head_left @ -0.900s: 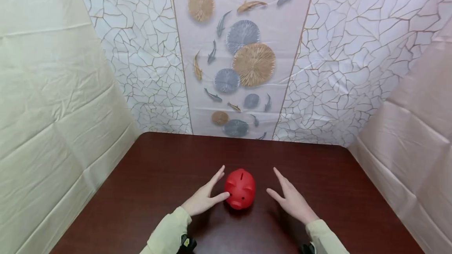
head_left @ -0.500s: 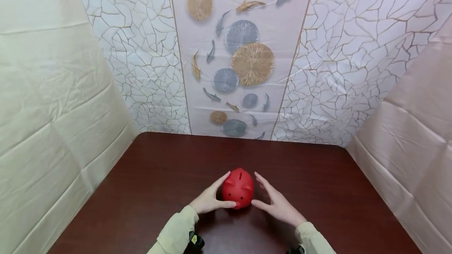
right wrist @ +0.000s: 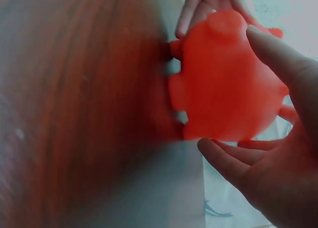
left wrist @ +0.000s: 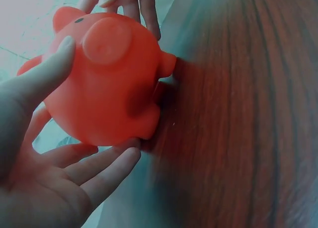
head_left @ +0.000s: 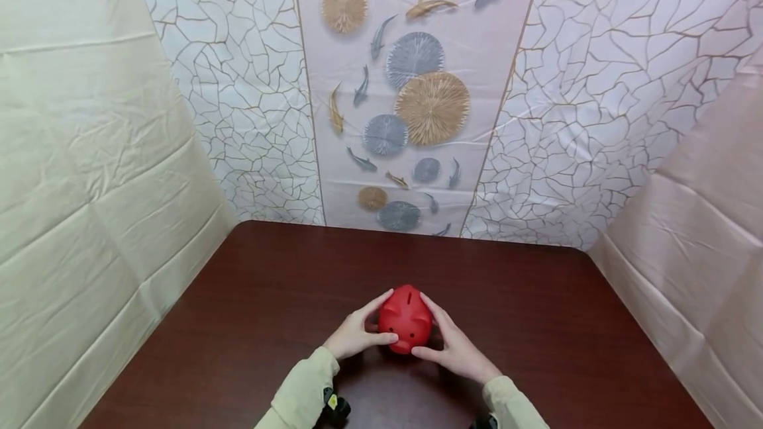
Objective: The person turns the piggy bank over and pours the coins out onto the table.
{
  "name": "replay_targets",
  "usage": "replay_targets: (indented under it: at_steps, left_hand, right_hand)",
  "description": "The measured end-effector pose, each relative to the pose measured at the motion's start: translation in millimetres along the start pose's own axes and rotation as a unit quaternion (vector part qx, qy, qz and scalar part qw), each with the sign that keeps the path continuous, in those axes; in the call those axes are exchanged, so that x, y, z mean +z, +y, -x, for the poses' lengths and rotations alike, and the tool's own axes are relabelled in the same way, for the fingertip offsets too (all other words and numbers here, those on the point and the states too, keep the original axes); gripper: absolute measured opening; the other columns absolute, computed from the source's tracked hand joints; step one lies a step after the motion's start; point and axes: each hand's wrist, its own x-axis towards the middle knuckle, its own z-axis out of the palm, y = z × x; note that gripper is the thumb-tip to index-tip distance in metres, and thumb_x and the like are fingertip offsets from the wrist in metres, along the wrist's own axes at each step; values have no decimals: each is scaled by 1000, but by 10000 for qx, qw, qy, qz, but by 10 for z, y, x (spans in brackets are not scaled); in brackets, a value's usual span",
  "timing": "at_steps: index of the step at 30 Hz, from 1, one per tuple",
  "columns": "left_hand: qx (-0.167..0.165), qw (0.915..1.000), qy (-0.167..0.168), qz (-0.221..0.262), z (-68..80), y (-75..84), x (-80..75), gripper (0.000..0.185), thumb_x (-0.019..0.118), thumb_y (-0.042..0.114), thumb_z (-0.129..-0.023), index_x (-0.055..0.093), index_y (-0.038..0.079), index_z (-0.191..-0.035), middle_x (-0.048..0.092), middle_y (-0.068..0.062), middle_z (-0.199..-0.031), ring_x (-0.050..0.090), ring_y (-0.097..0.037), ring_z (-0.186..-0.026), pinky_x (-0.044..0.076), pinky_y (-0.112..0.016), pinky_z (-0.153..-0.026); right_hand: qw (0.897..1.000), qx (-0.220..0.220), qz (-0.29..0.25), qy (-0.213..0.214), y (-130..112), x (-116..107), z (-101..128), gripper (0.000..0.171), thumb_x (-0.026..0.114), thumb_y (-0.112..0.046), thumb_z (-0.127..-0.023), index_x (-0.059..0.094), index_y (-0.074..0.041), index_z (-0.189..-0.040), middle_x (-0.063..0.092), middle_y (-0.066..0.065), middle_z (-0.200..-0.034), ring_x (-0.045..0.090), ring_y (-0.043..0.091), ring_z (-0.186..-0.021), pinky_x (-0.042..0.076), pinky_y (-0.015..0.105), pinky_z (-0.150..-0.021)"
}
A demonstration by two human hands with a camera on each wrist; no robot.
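Both hands clasp the small red plastic piggy bank (head_left: 406,318) from opposite sides, fingers curved round its body. Left hand (head_left: 357,335): thumb near the snout, fingers along the far flank. Right hand (head_left: 451,347): mirrored, thumb low in front. Forearms in pale green sleeves (head_left: 298,390) come in from the near edge. Pig sits at the near-centre of the dark brown wooden table (head_left: 250,296), coin slot up, snout toward the person.

Left wrist view adds the snout disc, one eye and the stubby feet (left wrist: 166,64) against the tabletop; right wrist view shows the underside legs. Head view alone shows the fish-and-lotus patterned backdrop (head_left: 411,91). No readable writing anywhere.
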Motion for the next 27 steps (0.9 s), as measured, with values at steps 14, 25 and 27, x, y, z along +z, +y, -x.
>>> replay_targets:
  at_steps: [14,25,27]
  left_hand:
    - [115,9993,341,70,-20,103,66,76,78,23,-82,40,30,-147,49,-13,-146,73,-26,-90,59,-33,-83]
    - [18,9962,855,164,-110,373,104,82,81,31,-78,38,39,-147,47,0,-148,57,-27,-122,54,-40,-95]
    - [62,9955,919,225,-129,428,121,85,81,32,-77,34,41,-148,45,1,-148,48,-25,-130,52,-41,-97]
  right_hand:
    - [9975,310,382,507,-87,56,-22,101,85,-36,-72,26,-19,-153,41,13,-149,48,31,-130,47,48,-101]
    - [9873,-92,566,1482,-263,-25,-118,100,90,-26,-66,34,-25,-150,45,7,-146,56,25,-119,56,37,-91]
    - [9844,-172,588,1652,-313,-42,-134,100,90,-26,-67,34,-26,-150,45,5,-146,56,23,-119,57,36,-89]
